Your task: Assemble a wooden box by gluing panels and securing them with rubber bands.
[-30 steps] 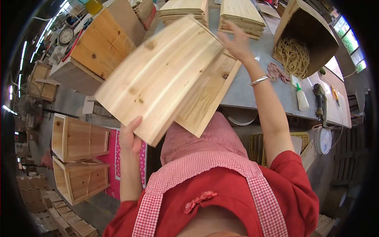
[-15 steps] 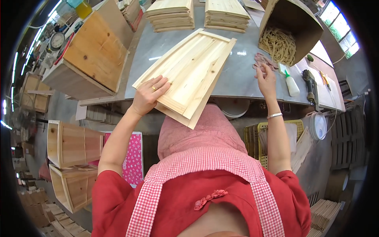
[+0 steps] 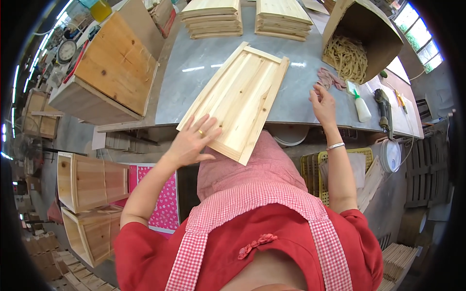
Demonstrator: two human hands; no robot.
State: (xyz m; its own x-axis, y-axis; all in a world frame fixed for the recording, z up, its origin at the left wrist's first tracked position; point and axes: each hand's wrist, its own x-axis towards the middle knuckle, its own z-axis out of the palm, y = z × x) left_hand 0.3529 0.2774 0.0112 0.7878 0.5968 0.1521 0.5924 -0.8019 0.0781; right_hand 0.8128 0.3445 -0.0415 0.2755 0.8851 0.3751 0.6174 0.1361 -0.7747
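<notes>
A tapered, framed panel of pale wood [image 3: 242, 97] lies aslant on the grey table, its near end jutting over the front edge towards my apron. My left hand [image 3: 194, 140] rests on the panel's near left corner, fingers spread and lying flat, thumb out past the near end. To the right of the panel, my right hand [image 3: 324, 104] hovers above the table's front part with thumb and fingers drawn together; whether anything small is between them is hidden. Just beyond it is a crumpled pinkish cloth item [image 3: 330, 78].
Two stacks of similar panels [image 3: 213, 26] stand at the back of the table [image 3: 194, 80]. On the right are an open box of tan strips [image 3: 347, 58], a white bottle with a green nozzle [image 3: 362, 107] and a dark power tool [image 3: 383, 109]. A wooden box [image 3: 114, 65] stands left.
The panel has turned and now lies flatter; the board edge seen beneath it no longer shows. My left hand has spread its fingers, and my right hand has drawn slightly nearer.
</notes>
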